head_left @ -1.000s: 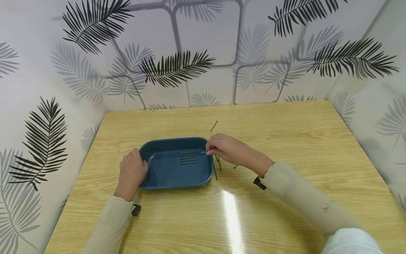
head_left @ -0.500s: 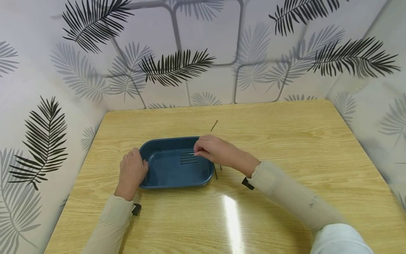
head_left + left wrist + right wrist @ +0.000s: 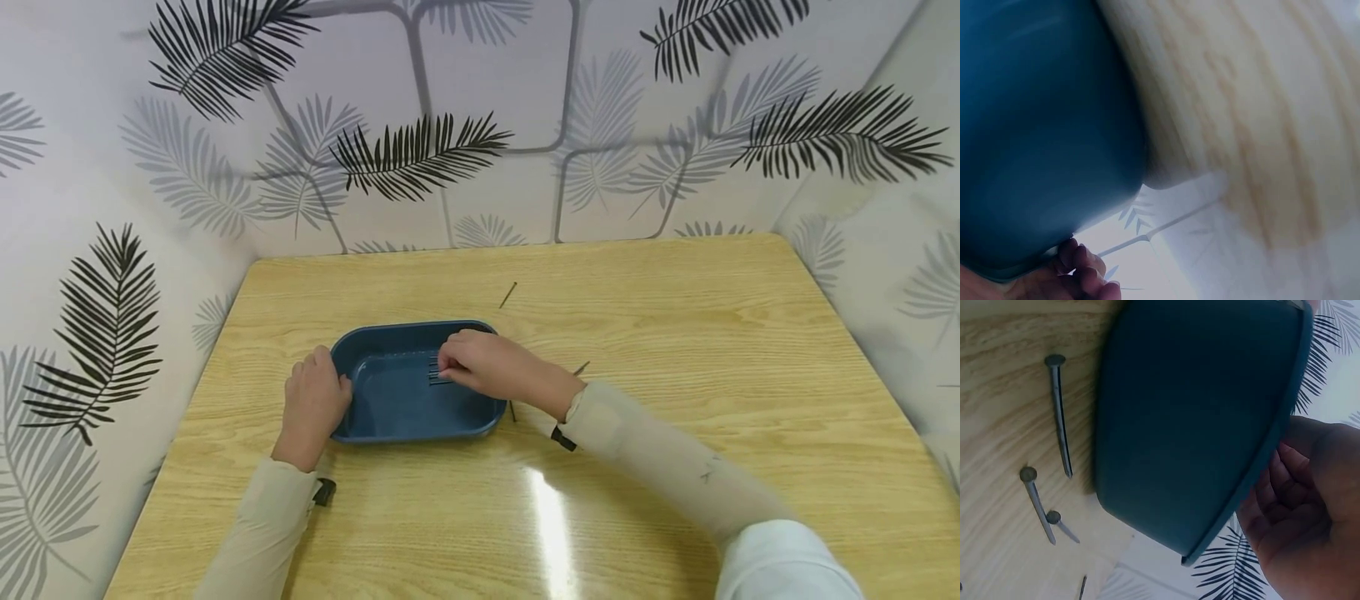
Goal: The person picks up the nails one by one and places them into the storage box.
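In the head view, a blue tray (image 3: 397, 407) stands on a wood-grain bench (image 3: 675, 333), its left end gripped at the rim by the left hand (image 3: 315, 398). The right hand (image 3: 480, 364) is over the tray's right half with its fingers curled; whether they pinch anything I cannot tell. It partly covers a row of dark nails (image 3: 436, 384) lying side by side inside the tray. Outside, one nail (image 3: 508, 295) lies beyond the far right corner, and another (image 3: 513, 412) shows beside the near right one. The left wrist view shows the tray's wall close up, blurred, with the left hand's fingers bent at the rim. In the right wrist view, the right hand's fingers are partly hidden behind the rim; on the bench, a long nail (image 3: 1060, 419) lies near the tray, with two more (image 3: 1037, 503) close together farther off.
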`<state>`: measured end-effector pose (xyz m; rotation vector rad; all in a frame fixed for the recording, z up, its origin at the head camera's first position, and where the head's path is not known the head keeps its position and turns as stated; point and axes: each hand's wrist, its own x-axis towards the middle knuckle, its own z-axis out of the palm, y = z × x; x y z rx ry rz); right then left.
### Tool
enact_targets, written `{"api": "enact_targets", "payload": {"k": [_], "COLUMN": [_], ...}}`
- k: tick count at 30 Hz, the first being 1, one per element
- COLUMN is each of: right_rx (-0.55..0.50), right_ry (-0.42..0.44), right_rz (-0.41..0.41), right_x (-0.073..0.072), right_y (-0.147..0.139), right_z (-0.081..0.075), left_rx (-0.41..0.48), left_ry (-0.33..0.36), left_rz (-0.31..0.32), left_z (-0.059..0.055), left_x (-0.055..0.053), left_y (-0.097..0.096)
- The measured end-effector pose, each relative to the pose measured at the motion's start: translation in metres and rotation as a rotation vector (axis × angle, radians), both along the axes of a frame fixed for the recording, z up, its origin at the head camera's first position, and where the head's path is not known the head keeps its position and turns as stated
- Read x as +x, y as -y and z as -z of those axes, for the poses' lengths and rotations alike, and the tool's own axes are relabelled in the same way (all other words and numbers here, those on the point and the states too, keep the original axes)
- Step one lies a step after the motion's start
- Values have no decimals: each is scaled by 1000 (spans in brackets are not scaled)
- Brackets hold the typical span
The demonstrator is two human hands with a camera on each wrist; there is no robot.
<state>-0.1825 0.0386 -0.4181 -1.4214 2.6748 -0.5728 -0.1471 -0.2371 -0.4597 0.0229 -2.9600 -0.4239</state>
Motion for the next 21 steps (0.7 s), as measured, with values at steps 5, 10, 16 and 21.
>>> {"api": "enact_targets", "payload": {"k": [5,10,16,21], "right_rx": [11,37,72,119], "right_ry": [12,12,19,34], "right_rz": [-3,-16,-3,31], "right_x": [0,-2,-3,-2], "right_y": [6,12,19,23], "right_z": [3,11,20,21], "left_rx": [-9,-13,-8,-6], "left_ry": [-8,1,9,6], "left_rz": [1,-7,-4,-7], "left_z": [0,-1,-1,0], "left_x": [-1,-1,0,0], "left_y": [0,-1,0,-1]}}
